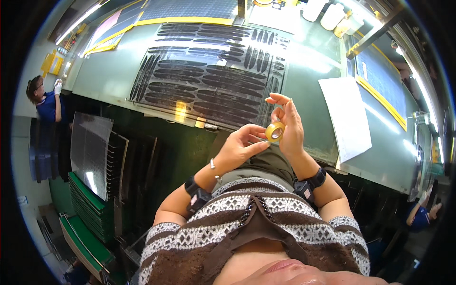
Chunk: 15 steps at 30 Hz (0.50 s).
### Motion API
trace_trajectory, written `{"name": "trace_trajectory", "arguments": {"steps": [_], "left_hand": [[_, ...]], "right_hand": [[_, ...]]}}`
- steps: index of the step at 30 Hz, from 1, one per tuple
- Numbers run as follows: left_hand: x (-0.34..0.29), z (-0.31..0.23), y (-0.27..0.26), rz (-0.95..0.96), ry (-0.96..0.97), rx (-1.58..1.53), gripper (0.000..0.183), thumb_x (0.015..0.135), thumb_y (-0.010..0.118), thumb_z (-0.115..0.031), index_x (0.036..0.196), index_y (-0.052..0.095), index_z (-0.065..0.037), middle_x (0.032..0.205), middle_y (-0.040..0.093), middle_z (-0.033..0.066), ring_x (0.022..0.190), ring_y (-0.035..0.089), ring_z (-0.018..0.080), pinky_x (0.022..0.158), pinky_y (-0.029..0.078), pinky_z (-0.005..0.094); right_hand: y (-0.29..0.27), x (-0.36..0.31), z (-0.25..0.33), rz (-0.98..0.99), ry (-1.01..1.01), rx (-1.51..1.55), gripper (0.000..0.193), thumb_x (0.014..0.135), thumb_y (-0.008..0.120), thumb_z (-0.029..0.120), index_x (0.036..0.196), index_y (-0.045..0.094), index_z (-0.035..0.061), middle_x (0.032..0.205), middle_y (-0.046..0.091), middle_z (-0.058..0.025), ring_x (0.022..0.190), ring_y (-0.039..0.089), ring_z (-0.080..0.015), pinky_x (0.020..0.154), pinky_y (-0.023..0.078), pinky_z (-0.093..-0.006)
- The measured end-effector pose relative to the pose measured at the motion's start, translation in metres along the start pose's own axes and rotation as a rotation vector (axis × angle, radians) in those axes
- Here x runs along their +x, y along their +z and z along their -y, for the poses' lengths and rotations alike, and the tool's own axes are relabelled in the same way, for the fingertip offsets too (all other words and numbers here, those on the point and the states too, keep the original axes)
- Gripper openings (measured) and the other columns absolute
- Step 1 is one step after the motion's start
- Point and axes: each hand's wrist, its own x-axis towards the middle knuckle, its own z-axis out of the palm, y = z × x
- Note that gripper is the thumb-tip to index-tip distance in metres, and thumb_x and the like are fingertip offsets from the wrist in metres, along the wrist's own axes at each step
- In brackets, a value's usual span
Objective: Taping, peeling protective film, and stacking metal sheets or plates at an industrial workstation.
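A small roll of yellow tape (275,132) is held between my two hands, in front of my waist near the table's edge. My left hand (240,148) is closed, with thumb and fingertips pinching at the roll's left side. My right hand (292,127) has the roll against its thumb side, its other fingers partly bent and reaching toward the table. Whether a strip of tape is pulled off is too small to tell. Beyond the hands lies a clear sheet with rows of dark, long oval shapes (230,83), flat on the pale green table (308,90).
A white paper sheet (346,118) lies right of my hands. Yellow-edged screens (384,102) stand at the right and far side, with white bottles (332,16) at the far right. At left is a rack of green boards (85,204). A person in blue (47,105) works farther left.
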Motion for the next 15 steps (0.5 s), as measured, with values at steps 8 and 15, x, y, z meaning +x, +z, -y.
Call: {"name": "trace_trajectory", "arguments": {"steps": [8,15], "left_hand": [[-0.008,-0.010,-0.019,-0.259,0.284,0.662,0.015,0.088,0.073,-0.017,0.092,0.064,-0.006,0.085,0.063,-0.0033,0.069,0.054,0.0029,0.060,0.045,0.0193],[-0.021,-0.009,-0.018,-0.128,0.160,0.035,0.015,0.090,0.070,-0.014,0.094,0.065,0.000,0.090,0.063,-0.0016,0.080,0.059,0.0063,0.069,0.049,0.0219]], "right_hand": [[-0.008,-0.006,-0.012,0.332,-0.105,-0.473,0.017,0.097,0.058,0.014,0.107,0.064,0.0008,0.099,0.061,-0.0023,0.086,0.052,-0.0064,0.074,0.044,-0.0207],[-0.017,-0.033,-0.011,0.382,0.259,-0.014,0.019,0.095,0.061,0.008,0.112,0.060,-0.0004,0.092,0.064,-0.0041,0.075,0.061,-0.0087,0.064,0.049,-0.0201]]}}
